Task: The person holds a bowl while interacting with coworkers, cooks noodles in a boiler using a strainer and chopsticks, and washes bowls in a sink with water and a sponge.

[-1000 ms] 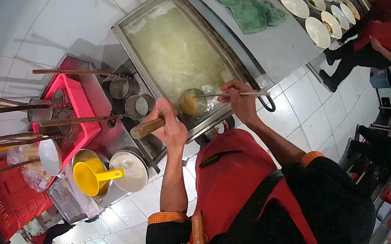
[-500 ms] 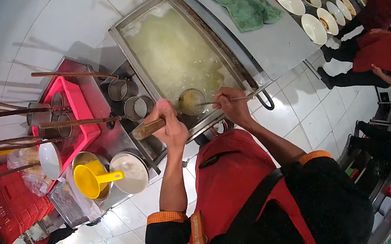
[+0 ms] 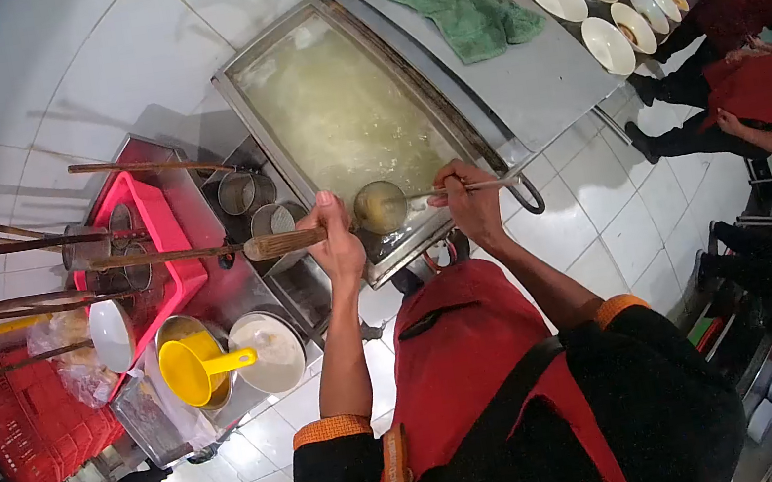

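Observation:
My left hand (image 3: pixel 337 245) is wrapped round the thick wooden handle of a noodle strainer (image 3: pixel 285 244). Its round mesh basket (image 3: pixel 380 210) sits at the near edge of a rectangular vat (image 3: pixel 222 94) of cloudy, pale yellow-green water (image 3: pixel 335 99). Pale contents show in the basket, too indistinct to name. My right hand (image 3: pixel 470 200) grips a thin, long stick (image 3: pixel 497 183), whose far end points at the basket. Whether it is one stick or a pair of chopsticks, I cannot tell.
Other strainers (image 3: pixel 239 192) stand left of the vat; more lie in a pink tray (image 3: pixel 172 263). A yellow scoop (image 3: pixel 188 370) rests in a metal bowl. On the right, a green cloth (image 3: pixel 467 14) lies on a steel cover (image 3: pixel 541 78), with white bowls (image 3: pixel 608 46) and co-workers (image 3: pixel 754 96) beyond.
The wooden handle has swung to nearly level, and my left hand sits slightly lower. The stick has drawn back to the right, its tip less far over the basket. The whole view has shifted slightly.

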A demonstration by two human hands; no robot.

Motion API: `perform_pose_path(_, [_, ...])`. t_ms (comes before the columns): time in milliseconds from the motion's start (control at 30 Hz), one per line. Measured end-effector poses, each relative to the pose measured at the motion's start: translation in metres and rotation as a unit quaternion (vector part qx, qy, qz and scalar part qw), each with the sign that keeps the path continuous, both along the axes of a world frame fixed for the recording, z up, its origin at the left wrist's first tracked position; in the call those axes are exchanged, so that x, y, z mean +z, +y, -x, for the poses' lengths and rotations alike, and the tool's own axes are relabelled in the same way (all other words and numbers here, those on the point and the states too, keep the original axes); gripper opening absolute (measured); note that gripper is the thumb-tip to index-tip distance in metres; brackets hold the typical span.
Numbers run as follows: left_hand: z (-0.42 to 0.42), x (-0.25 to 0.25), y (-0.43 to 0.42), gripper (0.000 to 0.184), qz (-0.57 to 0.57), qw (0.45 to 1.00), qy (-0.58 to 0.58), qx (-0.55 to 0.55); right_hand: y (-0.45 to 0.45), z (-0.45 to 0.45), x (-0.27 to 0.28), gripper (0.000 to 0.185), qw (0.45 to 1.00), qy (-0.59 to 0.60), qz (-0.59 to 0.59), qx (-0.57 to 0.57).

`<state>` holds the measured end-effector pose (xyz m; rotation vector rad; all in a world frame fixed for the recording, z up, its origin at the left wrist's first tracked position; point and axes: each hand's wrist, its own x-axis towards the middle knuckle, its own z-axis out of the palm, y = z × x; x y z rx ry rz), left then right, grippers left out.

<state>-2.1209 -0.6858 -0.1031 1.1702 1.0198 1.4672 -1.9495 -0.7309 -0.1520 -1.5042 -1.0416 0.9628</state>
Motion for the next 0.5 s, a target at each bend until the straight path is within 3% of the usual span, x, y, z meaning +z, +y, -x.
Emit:
perform_pose_path(67, [-0.003, 0.000, -0.004, 0.043, -0.011, 1.000, 0.002, 0.020, -0.004, 0.002, -0.002, 0.017, 0.998, -0.007, -0.059, -0.029])
perform_pose_path(167, [-0.002, 0.000, -0.002, 0.042, -0.041, 0.998, 0.026, 0.047, -0.005, -0.004, 0.006, 0.017, 0.997, -0.064, 0.027, 0.029])
perform_pose_path(233, [0.006, -0.003, -0.008, 0.041, -0.135, 0.981, 0.105, 0.088, -0.018, -0.019, 0.053, 0.018, 0.990, 0.113, -0.019, -0.085])
perform_pose_path(300, [0.006, 0.018, -0.012, 0.041, -0.162, 0.978, 0.095, 0.095, -0.034, -0.038, 0.090, 0.016, 0.987, 0.129, -0.054, -0.075])
perform_pose_path(367, [0.008, 0.042, -0.015, 0.045, -0.160, 0.980, 0.055, 0.101, -0.045, -0.048, 0.114, 0.019, 0.989, 0.056, -0.097, -0.093])
perform_pose_path(500, [0.012, 0.053, -0.006, 0.042, -0.198, 0.977, 0.006, 0.078, -0.053, -0.056, 0.139, 0.019, 0.981, 0.069, -0.127, -0.133])
